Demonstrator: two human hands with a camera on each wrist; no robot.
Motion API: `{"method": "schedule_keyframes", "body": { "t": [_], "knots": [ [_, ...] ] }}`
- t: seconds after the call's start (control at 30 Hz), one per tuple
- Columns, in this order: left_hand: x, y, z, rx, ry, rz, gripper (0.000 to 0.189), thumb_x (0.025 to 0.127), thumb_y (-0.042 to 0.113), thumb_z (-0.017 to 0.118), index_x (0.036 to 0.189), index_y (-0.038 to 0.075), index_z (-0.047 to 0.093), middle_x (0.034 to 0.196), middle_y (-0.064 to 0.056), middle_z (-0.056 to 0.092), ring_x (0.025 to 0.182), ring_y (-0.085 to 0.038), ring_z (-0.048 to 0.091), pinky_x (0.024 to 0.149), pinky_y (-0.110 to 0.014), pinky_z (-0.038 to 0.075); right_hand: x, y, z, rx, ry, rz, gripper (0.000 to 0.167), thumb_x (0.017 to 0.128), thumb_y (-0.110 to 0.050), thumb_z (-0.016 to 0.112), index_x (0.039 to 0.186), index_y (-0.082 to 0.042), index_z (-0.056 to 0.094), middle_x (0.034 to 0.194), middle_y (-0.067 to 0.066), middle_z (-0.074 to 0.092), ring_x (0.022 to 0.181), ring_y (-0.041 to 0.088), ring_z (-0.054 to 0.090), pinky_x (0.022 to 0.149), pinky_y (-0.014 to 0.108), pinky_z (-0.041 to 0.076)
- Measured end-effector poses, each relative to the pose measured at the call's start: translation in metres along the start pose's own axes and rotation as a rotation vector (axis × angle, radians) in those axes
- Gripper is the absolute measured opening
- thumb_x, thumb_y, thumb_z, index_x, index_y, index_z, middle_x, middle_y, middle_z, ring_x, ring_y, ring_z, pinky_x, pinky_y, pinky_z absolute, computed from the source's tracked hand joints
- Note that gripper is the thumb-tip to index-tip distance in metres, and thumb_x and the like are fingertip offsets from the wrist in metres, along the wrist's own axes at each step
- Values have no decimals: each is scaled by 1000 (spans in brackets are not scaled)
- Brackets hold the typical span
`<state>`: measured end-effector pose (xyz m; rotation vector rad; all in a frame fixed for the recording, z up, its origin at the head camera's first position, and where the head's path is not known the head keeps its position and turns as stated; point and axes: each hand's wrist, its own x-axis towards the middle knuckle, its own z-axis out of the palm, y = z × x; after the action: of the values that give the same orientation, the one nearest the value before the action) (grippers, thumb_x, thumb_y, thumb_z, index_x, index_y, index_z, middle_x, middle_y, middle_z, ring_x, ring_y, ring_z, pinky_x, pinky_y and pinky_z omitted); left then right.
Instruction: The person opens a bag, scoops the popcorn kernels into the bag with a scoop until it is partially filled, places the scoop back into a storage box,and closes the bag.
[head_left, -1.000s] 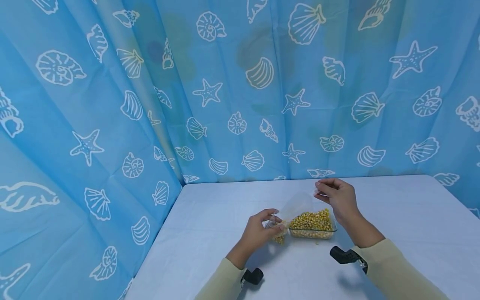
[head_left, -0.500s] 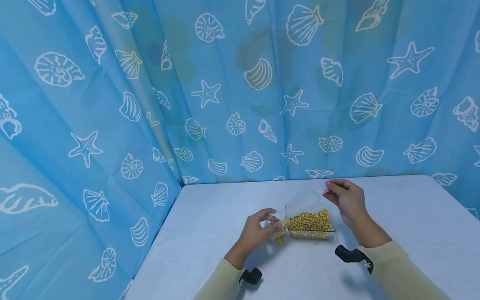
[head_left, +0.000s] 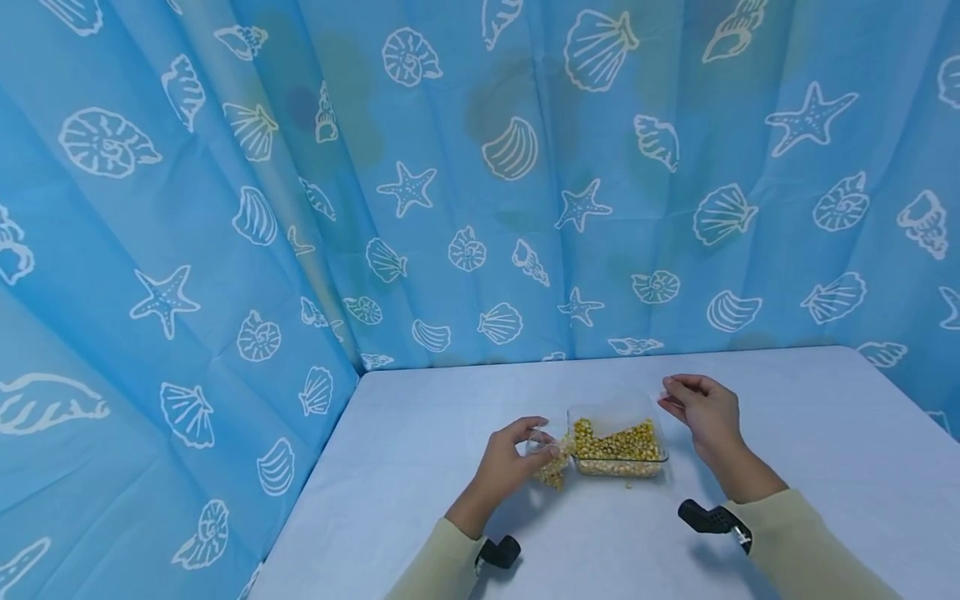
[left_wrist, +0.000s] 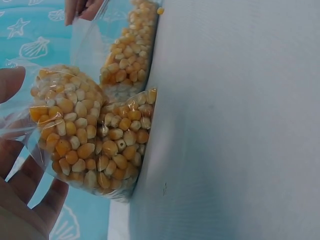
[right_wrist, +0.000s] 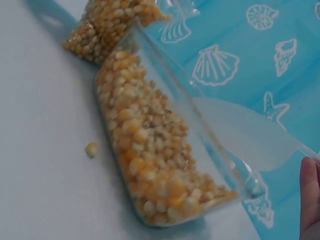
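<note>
My left hand holds a clear plastic bag of corn kernels beside the left end of a glass container. Thumb and fingers lie on either side of the bag's loose film. Yellow and pale corn kernels fill much of the rectangular container, heaped unevenly. Beyond the container's right end, my right hand pinches the edge of a translucent plastic film. That film stretches over the container's far side. Whether it belongs to the held bag, I cannot tell.
One loose kernel lies on the white tablecloth in front of the container. A blue curtain with white shell prints hangs behind and to the left of the table. Black wrist cameras sit on both sleeves.
My right hand has moved right and slightly down, drawing the translucent film with it. The film sits lower over the container. My left hand stays almost in place with the bag.
</note>
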<state>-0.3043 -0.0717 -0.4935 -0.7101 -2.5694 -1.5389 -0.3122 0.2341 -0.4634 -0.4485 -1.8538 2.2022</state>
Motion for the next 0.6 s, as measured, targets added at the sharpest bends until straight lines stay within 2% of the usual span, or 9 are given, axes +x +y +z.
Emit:
{"method": "schedule_keyframes", "body": {
  "t": [0.17, 0.27, 0.47, 0.6],
  "knots": [
    [0, -1, 0, -12, -2, -9, 47, 88, 39, 72, 127, 16, 62, 95, 17, 68, 122, -16, 52, 103, -56, 34, 3, 9, -3, -18, 2, 17, 23, 95, -22, 64, 113, -9, 58, 106, 5, 57, 86, 11, 64, 81, 30, 53],
    [-1, -1, -1, -10, -5, -14, 46, 88, 39, 72, 127, 18, 62, 95, 17, 68, 121, -16, 52, 103, -55, 34, 3, 12, -4, -37, -13, 24, 25, 96, -22, 64, 115, -7, 57, 108, 6, 57, 86, 11, 64, 80, 30, 54],
    [-1, 0, -1, -13, -13, -10, 44, 88, 40, 71, 127, 21, 62, 95, 17, 68, 121, -21, 54, 102, -54, 36, 4, 17, -8, -182, -71, 40, 42, 98, -31, 60, 127, -2, 51, 124, 18, 54, 86, 11, 63, 76, 27, 55],
    [-1, 1, -2, -18, -12, -18, 43, 88, 39, 72, 126, 22, 62, 95, 17, 68, 119, -19, 55, 101, -55, 36, 5, 23, -15, -265, -135, 34, 54, 99, -36, 55, 135, 3, 44, 130, 24, 49, 87, 10, 64, 76, 28, 55]
  ]
}}
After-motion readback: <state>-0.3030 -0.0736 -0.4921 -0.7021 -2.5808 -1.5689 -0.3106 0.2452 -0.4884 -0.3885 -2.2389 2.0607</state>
